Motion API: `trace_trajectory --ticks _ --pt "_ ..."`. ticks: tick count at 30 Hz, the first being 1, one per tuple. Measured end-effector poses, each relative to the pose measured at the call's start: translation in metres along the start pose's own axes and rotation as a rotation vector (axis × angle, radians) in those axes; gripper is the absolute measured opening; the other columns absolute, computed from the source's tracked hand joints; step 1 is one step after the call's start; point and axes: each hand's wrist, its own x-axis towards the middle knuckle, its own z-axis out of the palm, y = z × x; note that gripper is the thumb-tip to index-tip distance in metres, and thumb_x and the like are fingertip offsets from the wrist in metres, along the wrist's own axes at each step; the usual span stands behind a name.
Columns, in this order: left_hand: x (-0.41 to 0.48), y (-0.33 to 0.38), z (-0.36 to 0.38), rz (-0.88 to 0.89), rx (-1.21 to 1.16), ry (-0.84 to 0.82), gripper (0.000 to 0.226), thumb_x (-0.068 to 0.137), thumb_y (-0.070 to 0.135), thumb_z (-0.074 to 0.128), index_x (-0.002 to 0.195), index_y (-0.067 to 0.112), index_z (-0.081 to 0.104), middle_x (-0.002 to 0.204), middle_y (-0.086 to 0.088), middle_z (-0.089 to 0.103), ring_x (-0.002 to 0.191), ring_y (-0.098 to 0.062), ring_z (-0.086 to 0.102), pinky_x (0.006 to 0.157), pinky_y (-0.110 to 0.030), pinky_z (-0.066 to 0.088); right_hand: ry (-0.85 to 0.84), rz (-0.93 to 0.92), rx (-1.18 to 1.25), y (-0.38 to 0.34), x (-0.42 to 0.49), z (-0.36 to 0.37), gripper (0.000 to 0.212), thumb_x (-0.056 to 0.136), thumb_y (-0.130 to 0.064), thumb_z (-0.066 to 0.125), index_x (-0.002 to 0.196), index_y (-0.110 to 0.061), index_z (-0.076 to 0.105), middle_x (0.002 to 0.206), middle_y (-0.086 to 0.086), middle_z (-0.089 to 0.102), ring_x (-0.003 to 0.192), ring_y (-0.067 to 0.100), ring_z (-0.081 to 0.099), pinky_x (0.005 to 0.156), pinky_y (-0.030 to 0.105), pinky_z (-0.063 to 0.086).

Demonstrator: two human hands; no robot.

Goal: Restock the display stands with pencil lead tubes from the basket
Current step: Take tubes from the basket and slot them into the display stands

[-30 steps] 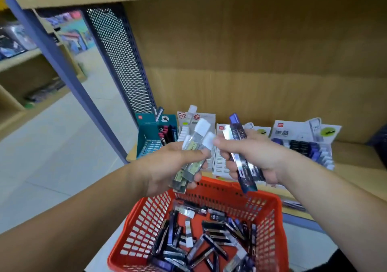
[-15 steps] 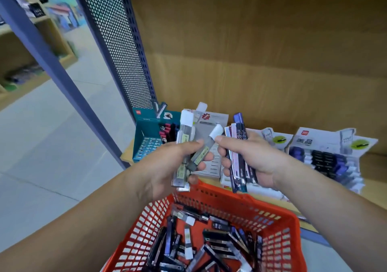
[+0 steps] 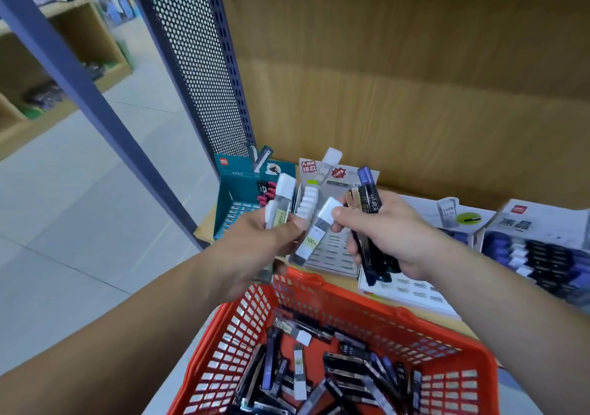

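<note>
Left grip (image 3: 261, 248) clamps white-capped tubes (image 3: 282, 200); right grip (image 3: 392, 232) clamps dark tubes (image 3: 368, 197) and pinches one white tube (image 3: 314, 236). Likely sorting by type.

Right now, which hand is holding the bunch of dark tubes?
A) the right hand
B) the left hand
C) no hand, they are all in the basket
A: the right hand has its fingers curled round the dark tubes, while the left hand grips white-capped tubes.
</note>
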Motion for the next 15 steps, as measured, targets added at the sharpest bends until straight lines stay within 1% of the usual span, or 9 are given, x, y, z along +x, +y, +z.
trace_trajectory --ticks 2,3,5,7,8,10,12,14,15 --pt "0.007 -0.005 -0.004 0.001 -0.01 0.115 0.02 0.098 0.031 0.071 0.103 0.011 0.068 0.084 -0.004 0.078 0.063 -0.014 0.07 0.054 -0.028 0.053 0.045 -0.003 -0.021 0.003 0.003 -0.001 0.015 0.095 -0.019 0.072 0.106 -0.014 0.063 0.089 0.012 0.075 0.057 0.025 0.058 0.057 0.039 0.053" --pt "0.009 -0.007 -0.006 0.005 0.011 0.146 0.021 0.098 0.028 0.072 0.101 0.009 0.067 0.079 -0.006 0.077 0.061 -0.016 0.07 0.054 -0.028 0.054 0.068 -0.002 -0.024 0.004 0.003 -0.001 0.015 0.095 -0.019 0.072 0.106 -0.014 0.064 0.09 0.012 0.075 0.056 0.025 0.058 0.056 0.038 0.053" --pt "0.011 -0.01 -0.009 0.018 0.083 0.172 0.023 0.097 0.028 0.073 0.095 0.006 0.064 0.068 -0.009 0.069 0.052 -0.015 0.064 0.05 -0.026 0.052 0.114 -0.003 -0.025 0.005 0.001 0.0 0.014 0.096 -0.019 0.071 0.106 -0.014 0.063 0.088 0.011 0.075 0.055 0.023 0.058 0.054 0.036 0.053" --pt "0.013 -0.012 -0.012 0.018 0.137 0.182 0.032 0.093 0.035 0.076 0.09 0.008 0.058 0.06 -0.009 0.058 0.045 -0.019 0.052 0.045 -0.026 0.044 0.174 -0.029 -0.05 0.004 -0.002 0.001 0.014 0.096 -0.02 0.071 0.106 -0.016 0.063 0.087 0.012 0.074 0.054 0.022 0.059 0.053 0.034 0.053" --pt "0.013 -0.013 -0.014 0.017 0.147 0.164 0.038 0.091 0.041 0.078 0.089 0.01 0.056 0.059 -0.009 0.054 0.046 -0.021 0.046 0.046 -0.029 0.039 0.209 -0.05 -0.075 0.004 -0.004 0.001 0.014 0.096 -0.021 0.071 0.106 -0.016 0.063 0.084 0.014 0.073 0.053 0.021 0.059 0.053 0.034 0.052" --pt "0.013 -0.015 -0.017 0.007 0.134 0.099 0.046 0.09 0.052 0.075 0.088 0.012 0.053 0.059 -0.009 0.05 0.048 -0.021 0.039 0.049 -0.032 0.032 0.261 -0.088 -0.149 0.003 -0.007 0.004 0.014 0.096 -0.023 0.07 0.105 -0.017 0.061 0.074 0.015 0.066 0.051 0.019 0.06 0.053 0.032 0.051" --pt "0.011 -0.016 -0.02 -0.015 0.119 0.05 0.047 0.095 0.058 0.065 0.089 0.013 0.05 0.056 -0.004 0.05 0.045 -0.02 0.038 0.048 -0.028 0.03 0.279 -0.119 -0.265 0.004 -0.005 0.01 0.012 0.096 -0.025 0.068 0.101 -0.018 0.06 0.071 0.009 0.06 0.051 0.019 0.06 0.052 0.032 0.05" --pt "0.01 -0.017 -0.023 -0.034 0.105 0.03 0.045 0.1 0.058 0.058 0.092 0.014 0.051 0.058 -0.002 0.052 0.045 -0.02 0.039 0.051 -0.029 0.031 0.275 -0.147 -0.421 0.005 0.002 0.016 0.015 0.096 -0.026 0.067 0.096 -0.015 0.056 0.072 0.006 0.054 0.057 0.023 0.058 0.055 0.038 0.05" --pt "0.01 -0.016 -0.026 -0.04 0.089 0.028 0.041 0.101 0.054 0.057 0.096 0.014 0.052 0.061 -0.003 0.054 0.045 -0.02 0.04 0.051 -0.029 0.032 0.265 -0.157 -0.471 0.006 0.008 0.021 0.018 0.095 -0.026 0.067 0.094 -0.013 0.055 0.073 0.006 0.052 0.06 0.025 0.057 0.058 0.042 0.052"
